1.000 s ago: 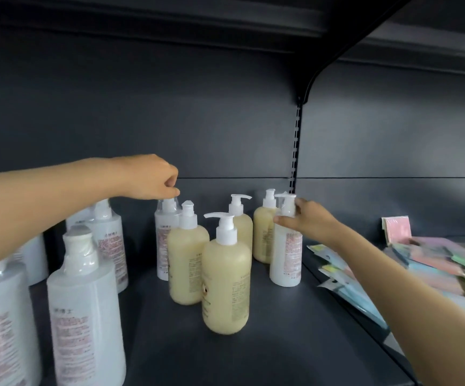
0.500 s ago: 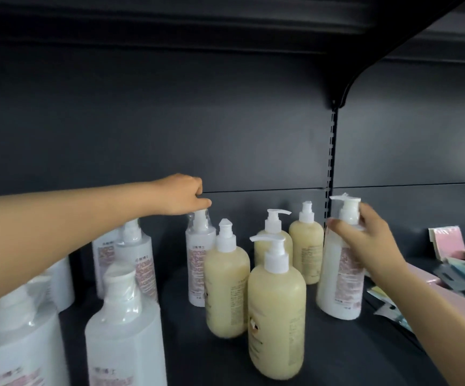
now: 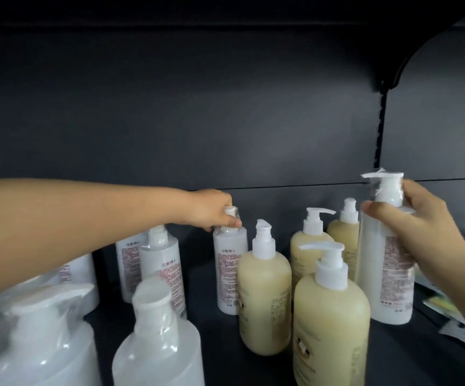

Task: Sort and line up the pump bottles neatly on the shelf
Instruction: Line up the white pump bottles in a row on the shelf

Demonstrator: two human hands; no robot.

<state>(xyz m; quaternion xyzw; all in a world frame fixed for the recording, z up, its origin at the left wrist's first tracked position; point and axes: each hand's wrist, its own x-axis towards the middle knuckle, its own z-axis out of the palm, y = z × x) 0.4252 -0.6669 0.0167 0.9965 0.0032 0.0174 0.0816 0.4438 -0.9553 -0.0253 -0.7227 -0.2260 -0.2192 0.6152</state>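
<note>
My left hand (image 3: 212, 211) is closed over the pump top of a slim white bottle (image 3: 230, 271) standing mid-shelf. My right hand (image 3: 418, 227) grips the neck and shoulder of a taller white pump bottle (image 3: 384, 280) at the right. It stands upright, its base at the dark shelf (image 3: 214, 355). Between the two hands stand several cream-yellow pump bottles (image 3: 264, 302), the nearest one (image 3: 330, 335) at the front. More white bottles (image 3: 160, 268) stand at the left, with two big wrapped ones (image 3: 156, 346) blurred in the foreground.
The dark back panel (image 3: 225, 121) rises behind the bottles. A slotted upright (image 3: 380, 129) and bracket mark the bay's right end. Flat packets (image 3: 448, 324) lie at the far right, mostly hidden by my right forearm.
The view moved closer and to the left. My right hand shifted from the side of the tall white bottle to its neck. My left hand stayed on the slim white bottle's pump.
</note>
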